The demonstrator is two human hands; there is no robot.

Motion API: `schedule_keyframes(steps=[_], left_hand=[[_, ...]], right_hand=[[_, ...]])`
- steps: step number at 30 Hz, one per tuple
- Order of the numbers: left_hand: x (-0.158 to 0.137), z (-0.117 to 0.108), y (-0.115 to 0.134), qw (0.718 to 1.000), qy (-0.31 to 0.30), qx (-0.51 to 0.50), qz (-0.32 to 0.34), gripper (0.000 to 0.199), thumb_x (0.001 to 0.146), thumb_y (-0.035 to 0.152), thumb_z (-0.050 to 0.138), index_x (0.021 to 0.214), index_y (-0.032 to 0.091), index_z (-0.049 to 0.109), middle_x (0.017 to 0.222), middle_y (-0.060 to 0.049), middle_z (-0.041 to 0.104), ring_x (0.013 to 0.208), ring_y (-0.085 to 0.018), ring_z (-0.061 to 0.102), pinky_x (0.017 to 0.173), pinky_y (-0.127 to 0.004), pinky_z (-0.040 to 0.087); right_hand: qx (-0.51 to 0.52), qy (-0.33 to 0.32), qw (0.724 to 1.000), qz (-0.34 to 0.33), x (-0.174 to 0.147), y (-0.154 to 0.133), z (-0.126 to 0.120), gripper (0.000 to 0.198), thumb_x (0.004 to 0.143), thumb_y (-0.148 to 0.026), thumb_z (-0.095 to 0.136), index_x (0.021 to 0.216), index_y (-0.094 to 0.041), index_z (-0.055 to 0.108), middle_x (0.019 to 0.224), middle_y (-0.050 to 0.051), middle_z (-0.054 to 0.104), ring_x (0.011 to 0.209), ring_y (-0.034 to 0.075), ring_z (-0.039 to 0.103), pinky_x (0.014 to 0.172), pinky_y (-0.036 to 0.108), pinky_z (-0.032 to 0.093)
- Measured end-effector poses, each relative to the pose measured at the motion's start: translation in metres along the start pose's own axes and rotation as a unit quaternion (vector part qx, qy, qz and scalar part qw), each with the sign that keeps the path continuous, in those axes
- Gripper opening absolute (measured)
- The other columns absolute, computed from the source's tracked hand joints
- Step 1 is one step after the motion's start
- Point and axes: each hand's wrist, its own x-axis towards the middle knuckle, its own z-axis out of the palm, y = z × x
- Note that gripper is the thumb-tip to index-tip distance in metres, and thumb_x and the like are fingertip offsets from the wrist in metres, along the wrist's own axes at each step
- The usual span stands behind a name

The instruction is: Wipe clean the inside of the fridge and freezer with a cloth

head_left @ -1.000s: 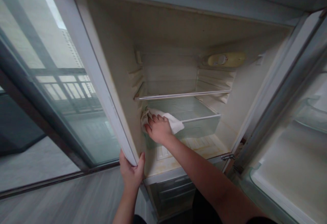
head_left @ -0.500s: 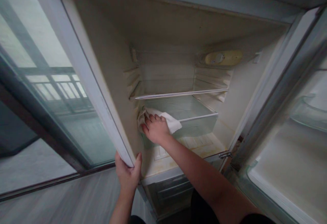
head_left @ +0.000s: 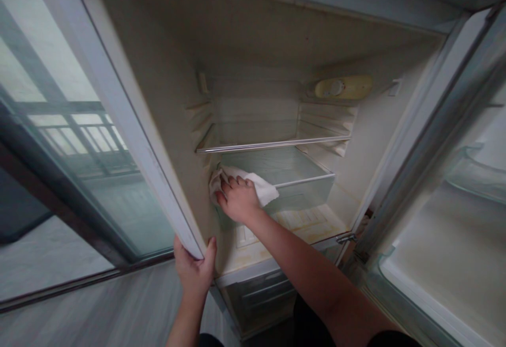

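My right hand [head_left: 239,199] reaches into an open refrigerator [head_left: 158,141] and presses a white cloth [head_left: 264,188], its fingers bent over it. The cloth lies against the left front of a clear drawer [head_left: 308,191], close to the inner left wall. Just above it, a glass shelf [head_left: 272,145] with a shiny front edge spans the compartment. My left hand [head_left: 195,265] grips the lower left front edge of the refrigerator frame, thumb on the inner side and fingers round the outside.
The refrigerator door [head_left: 446,241] stands wide on the right, with clear door bins. A yellowed control housing [head_left: 343,87] with a dial is on the inner right wall. Yellow stains mark the compartment floor [head_left: 304,220]. At left is a sliding glass door [head_left: 130,215] with a railing beyond.
The whole view has shifted slightly, so everything appears a little further left. My right hand stays on the cloth at the drawer's left front, and my left hand keeps its grip.
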Motion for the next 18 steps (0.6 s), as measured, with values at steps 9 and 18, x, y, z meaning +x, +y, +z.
schedule_keyframes(steps=[9,18], left_hand=[[-0.001,0.000,-0.002,1.000,0.002,0.005,0.001,0.075,0.080,0.041,0.074,0.145,0.016,0.046,0.126,-0.014,0.061,0.114,-0.027,0.060,0.103,-0.041,0.048],[0.002,-0.002,0.000,0.999,-0.003,0.030,0.025,0.073,0.079,0.040,0.074,0.142,0.014,0.049,0.118,-0.013,0.062,0.108,-0.027,0.062,0.102,-0.043,0.049]], right_hand=[[-0.002,-0.003,1.000,0.000,0.000,-0.001,0.000,0.046,0.104,-0.046,0.031,0.121,-0.019,0.063,0.129,0.012,0.063,0.117,0.029,0.052,0.096,0.049,0.041],[0.017,-0.066,0.998,0.015,-0.003,0.055,-0.020,0.051,0.102,-0.056,0.035,0.132,-0.026,0.063,0.144,0.007,0.058,0.130,0.024,0.053,0.107,0.041,0.041]])
